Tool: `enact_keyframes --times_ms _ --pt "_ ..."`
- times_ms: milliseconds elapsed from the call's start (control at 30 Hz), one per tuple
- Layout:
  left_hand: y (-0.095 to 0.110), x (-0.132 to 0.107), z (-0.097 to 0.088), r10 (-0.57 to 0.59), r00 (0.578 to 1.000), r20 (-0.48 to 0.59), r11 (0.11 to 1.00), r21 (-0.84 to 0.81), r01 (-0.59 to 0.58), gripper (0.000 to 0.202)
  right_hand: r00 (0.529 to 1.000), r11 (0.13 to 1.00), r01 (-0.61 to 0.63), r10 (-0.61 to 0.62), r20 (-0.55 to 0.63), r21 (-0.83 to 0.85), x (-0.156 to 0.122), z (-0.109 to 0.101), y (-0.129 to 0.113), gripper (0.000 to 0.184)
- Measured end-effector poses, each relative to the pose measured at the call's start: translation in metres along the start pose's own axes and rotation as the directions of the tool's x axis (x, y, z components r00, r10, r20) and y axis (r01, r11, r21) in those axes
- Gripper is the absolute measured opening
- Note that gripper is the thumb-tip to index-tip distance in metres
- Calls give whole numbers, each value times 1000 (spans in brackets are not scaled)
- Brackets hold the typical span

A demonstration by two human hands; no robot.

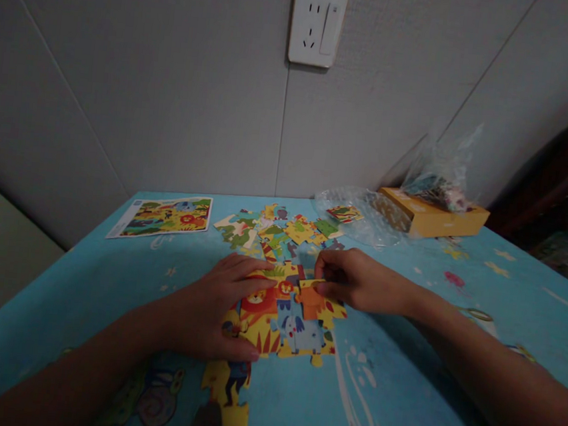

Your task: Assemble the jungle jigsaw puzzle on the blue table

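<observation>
Where the hands meet: a part-built jigsaw lies flat mid-way across the blue table.
Left hand: unclenched, palm down, pressing on the jigsaw's left side.
Right hand: fingertips pinch a puzzle piece at the jigsaw's far edge.
Loose pieces: scattered just beyond the jigsaw.
Picture card: far left, flat.
Yellow box: far right by the wall, clear bag in it.

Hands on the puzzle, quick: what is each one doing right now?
Left hand: open, flat on the assembled puzzle section.
Right hand: fingers pinched on an orange puzzle piece.
</observation>
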State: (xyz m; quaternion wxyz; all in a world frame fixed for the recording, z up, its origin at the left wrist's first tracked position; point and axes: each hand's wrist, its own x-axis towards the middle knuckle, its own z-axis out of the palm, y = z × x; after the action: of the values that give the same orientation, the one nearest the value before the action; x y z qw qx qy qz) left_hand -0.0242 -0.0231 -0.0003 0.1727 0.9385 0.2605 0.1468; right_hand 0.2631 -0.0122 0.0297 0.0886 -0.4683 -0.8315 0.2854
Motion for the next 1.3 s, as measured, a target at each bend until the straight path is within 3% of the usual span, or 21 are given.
enact_keyframes --times_ms 533,1300 --pt "-4 0 2 -66 998 9 996 55 65 94 999 998 -34 35 13 -56 -1 7 -7 11" --pt "-5 -1 2 -81 997 -6 996 28 81 89 999 999 -30 30 15 -25 -2 2 -8 7"
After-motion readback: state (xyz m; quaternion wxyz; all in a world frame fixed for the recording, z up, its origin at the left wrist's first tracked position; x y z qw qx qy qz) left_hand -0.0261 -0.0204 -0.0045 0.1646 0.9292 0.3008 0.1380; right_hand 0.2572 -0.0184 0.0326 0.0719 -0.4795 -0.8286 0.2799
